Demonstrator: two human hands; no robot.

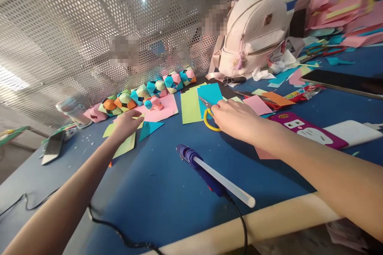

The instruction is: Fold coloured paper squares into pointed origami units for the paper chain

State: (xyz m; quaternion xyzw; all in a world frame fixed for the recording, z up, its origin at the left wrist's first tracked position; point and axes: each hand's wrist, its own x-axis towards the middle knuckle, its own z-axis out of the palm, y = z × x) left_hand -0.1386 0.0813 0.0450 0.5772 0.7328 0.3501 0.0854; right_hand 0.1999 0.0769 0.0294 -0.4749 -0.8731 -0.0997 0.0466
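My right hand (229, 115) is closed on scissors (212, 121) with yellow handles. Their blades point up and left over a blue paper sheet (211, 91), which overlaps a light green sheet (190, 107). On the left, my left hand (129, 121) hovers at light green paper pieces (125, 146), fingers slightly bent and apart; its fingertips are partly hidden. Next to it lies a blue paper triangle (149, 129). A folded pink and blue paper ball (153, 103) sits on a pink sheet (171, 107). Between my forearms rests a blue glue gun (194, 161) with a glue stick (224, 181) in it.
Folded paper balls (139, 95) line the perforated metal screen (74, 28). A light pink backpack (254, 28), paper scraps (338, 61), a black phone (344, 81) and a purple case (311, 129) are at right. A bottle (73, 111) and another phone (54, 146) stand left. The glue gun's cord (241, 215) crosses the table edge.
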